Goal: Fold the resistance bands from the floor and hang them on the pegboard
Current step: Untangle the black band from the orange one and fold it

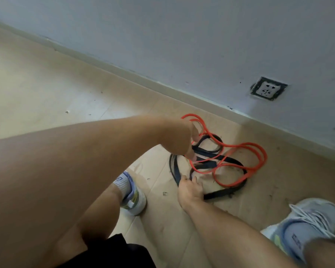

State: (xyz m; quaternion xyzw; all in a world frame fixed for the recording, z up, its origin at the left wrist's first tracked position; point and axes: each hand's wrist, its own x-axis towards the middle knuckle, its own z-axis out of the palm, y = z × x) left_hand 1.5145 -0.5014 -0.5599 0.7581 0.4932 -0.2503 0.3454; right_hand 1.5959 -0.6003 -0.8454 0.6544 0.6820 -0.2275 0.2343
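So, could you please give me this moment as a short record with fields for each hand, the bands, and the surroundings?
left hand: left hand reaches down, fingers hooked through loops of the orange band
right hand: right hand low at the floor, gripping the black band
bands: both in one loose tangle on the floor, orange crossing over black
surroundings: wall socket above the baseboard; two sneakers, left sneaker and right sneaker
pegboard: not in view
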